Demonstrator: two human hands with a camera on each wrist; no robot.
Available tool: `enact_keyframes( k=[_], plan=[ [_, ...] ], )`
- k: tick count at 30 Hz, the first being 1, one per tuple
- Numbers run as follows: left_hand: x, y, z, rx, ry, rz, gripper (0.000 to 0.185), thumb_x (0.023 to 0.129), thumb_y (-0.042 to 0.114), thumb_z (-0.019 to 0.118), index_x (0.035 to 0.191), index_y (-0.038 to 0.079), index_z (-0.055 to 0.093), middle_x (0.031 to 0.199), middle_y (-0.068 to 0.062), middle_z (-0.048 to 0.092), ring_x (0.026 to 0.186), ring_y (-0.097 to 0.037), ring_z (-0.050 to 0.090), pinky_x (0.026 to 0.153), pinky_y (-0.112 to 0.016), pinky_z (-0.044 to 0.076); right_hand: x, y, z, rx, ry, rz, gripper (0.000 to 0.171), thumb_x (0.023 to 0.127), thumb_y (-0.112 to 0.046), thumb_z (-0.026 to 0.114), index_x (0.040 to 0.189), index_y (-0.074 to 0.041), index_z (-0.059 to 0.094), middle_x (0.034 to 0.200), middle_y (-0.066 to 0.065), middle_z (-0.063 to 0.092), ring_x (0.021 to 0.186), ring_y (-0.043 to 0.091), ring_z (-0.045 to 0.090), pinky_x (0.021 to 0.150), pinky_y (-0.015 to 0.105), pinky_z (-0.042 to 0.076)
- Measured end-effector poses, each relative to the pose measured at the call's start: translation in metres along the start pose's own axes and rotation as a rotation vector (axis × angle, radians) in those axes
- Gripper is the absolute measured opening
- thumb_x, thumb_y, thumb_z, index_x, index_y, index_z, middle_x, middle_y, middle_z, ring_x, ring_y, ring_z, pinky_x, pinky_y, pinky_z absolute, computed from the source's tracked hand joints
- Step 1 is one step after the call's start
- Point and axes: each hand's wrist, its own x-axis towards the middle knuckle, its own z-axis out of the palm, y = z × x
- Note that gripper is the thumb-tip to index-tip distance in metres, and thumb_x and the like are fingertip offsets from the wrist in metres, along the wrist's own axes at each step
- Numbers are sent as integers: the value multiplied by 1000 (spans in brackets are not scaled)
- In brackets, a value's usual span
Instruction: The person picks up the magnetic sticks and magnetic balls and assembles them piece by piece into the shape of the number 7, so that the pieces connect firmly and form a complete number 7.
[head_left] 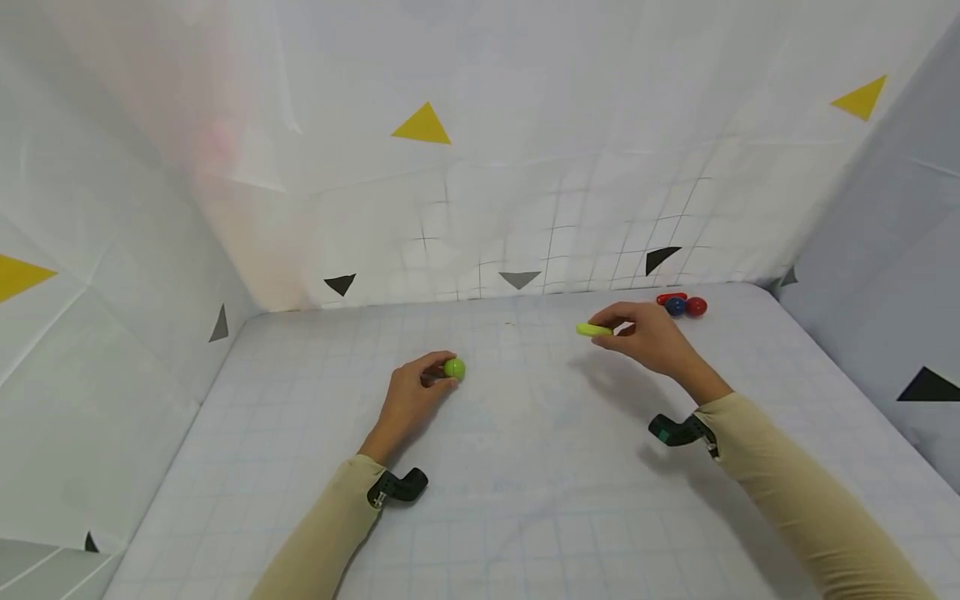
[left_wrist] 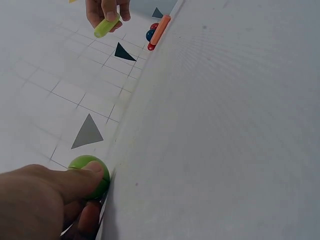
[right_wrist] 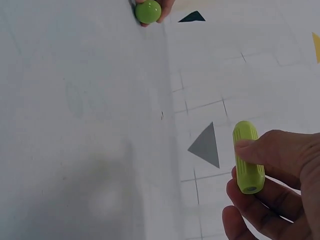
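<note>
The left hand (head_left: 408, 400) rests low on the tabletop (head_left: 525, 467), and its grip pinches a small green ball (head_left: 454, 368) between the thumb and the curled fingers; in the left wrist view the thumb lies over the top of the ball (left_wrist: 90, 175), which seems to touch the tabletop. The green ball is the landmark here. To the right of the ball and a little farther from the person, the right hand (head_left: 648, 337) is raised above the tabletop, with its shadow under it. Its grip pinches a short yellow-green cylinder (head_left: 595, 330) at one end, so the other end points back toward the ball. In the right wrist view the cylinder (right_wrist: 248, 157) has fine ribs along its side and a small hole in its end, and the thumb and fingers (right_wrist: 270, 152) are curled around it. Much farther to the right of the ball, past the right hand and close to the back wall, lie a blue ball (head_left: 675, 306), a red ball (head_left: 697, 307) and a red stick (head_left: 670, 297), all just beside each other. Both arms wear beige sleeves (head_left: 795, 492), and a black wrist camera (head_left: 397, 485) sits on each wrist. The walls behind the ball are white with a grid and with yellow and black triangles (head_left: 422, 125).
</note>
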Motion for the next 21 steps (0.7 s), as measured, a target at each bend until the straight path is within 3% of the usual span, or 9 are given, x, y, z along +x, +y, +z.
enact_keyframes(
  k=[21],
  plan=[
    [-3,4,-1,-20,-5,6,37,82,17,73,118,18,64,97,2,65,86,-11,59,75,-32,48,9,-25,25,78,-43,-90,23,78,-19,77,100,-19,71,92,-8,65,82,10,58,71,31,50]
  ],
)
